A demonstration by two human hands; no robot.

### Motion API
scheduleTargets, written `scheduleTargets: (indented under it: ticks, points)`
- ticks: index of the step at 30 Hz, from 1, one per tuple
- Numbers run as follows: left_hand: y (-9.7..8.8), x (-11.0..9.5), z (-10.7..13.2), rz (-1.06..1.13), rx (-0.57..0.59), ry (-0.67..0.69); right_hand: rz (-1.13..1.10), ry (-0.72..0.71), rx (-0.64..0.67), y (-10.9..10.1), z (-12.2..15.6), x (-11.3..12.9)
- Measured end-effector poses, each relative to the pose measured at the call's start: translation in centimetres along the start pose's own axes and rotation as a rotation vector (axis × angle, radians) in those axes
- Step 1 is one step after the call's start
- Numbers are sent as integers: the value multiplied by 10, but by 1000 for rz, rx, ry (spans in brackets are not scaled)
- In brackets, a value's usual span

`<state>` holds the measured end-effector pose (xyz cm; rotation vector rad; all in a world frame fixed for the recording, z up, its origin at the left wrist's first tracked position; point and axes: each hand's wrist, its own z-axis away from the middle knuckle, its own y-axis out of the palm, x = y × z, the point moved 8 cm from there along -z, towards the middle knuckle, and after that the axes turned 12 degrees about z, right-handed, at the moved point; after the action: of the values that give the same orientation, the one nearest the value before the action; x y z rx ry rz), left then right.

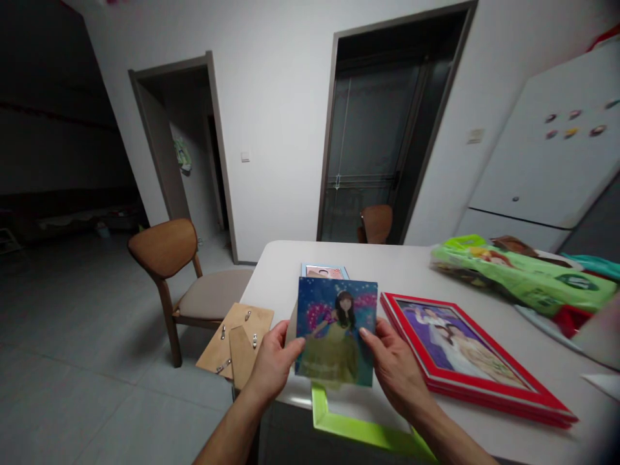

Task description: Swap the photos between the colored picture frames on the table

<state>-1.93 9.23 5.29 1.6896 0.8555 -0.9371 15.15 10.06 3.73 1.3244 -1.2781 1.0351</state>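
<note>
Between my two hands is a photo (pixel 334 332) of a figure in a yellow dress on a blue background, tilted up toward me. My left hand (pixel 278 358) pinches its left edge, where a pale sheet seems to sit behind it. On the right edge my right hand (pixel 392 361) grips with the thumb on the front. Below the photo, a lime-green picture frame (pixel 358 429) lies at the table's near edge, partly hidden by the photo and my right arm. A wooden backing board (pixel 264 320) with metal clips and a stand leg lies to the left, overhanging the table edge.
A red picture frame (pixel 484 352) with a wedding photo lies on the white table (pixel 387 261) at right. Behind my photo is a light-blue frame (pixel 324 270), mostly covered. A green plastic package (pixel 527 274) lies at back right. A wooden chair (pixel 167 248) stands at left.
</note>
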Motion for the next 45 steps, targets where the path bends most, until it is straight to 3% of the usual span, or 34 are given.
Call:
scheduleTargets:
  ticks: [5, 12, 17, 23, 27, 35, 45]
  points:
    - [-9, 23, 1, 182, -134, -39, 145, -77, -48, 3, 6, -1]
    - [-13, 27, 10, 291, -300, -42, -15, 84, 22, 13, 9, -18]
    - [-4, 23, 15, 154, -210, -64, -79, 155, -14, 10, 7, -19]
    - [5, 18, 11, -93, 25, 44, -53, 68, -94, 1, 5, -4]
    - [-6, 9, 2, -53, -28, 128, 35, -21, -109, 0, 6, 0]
    - [-12, 22, 3, 128, -60, 85, 93, -86, -99, 6, 12, -11]
    - [0, 39, 8, 98, 57, -149, 26, 61, 3, 12, 10, -18]
